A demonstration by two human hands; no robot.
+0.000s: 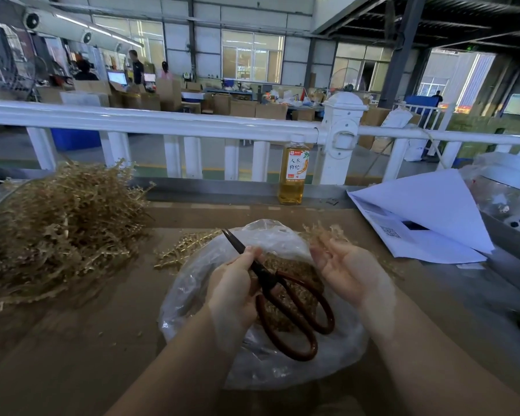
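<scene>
My left hand (234, 283) grips the scissors (267, 279) around the closed blades, right at the pivot. The tip points away from me and the two red-brown loops hang toward me over the middle of the plastic bag (252, 370). My right hand (345, 268) hovers above the bag's right edge, palm up, with the fingers loose. It holds nothing I can make out, though its fingertips blur into the loose shreds there. The hands are apart, with the loops between them.

I read this step as passing the scissors across so the right hand can take the loops and cut.

- I would keep the left grip firm on the flat of the blades so they stay closed, and swing the loops rightward rather than lifting the tip.
- The right thumb should go into the smaller loop and the fingers into the larger one before the left hand lets go.
- The bag is thin and crumpled over the shredded paper (282, 259) inside it. I would therefore keep the tip raised above the bag until I have chosen where to cut, or it may snag the film.

The big heap of shreds (57, 229) lies well left of the bag, the bottle (293, 172) stands beyond it, and the white sheets (427, 217) lie to its right. None of them is in the way.
</scene>
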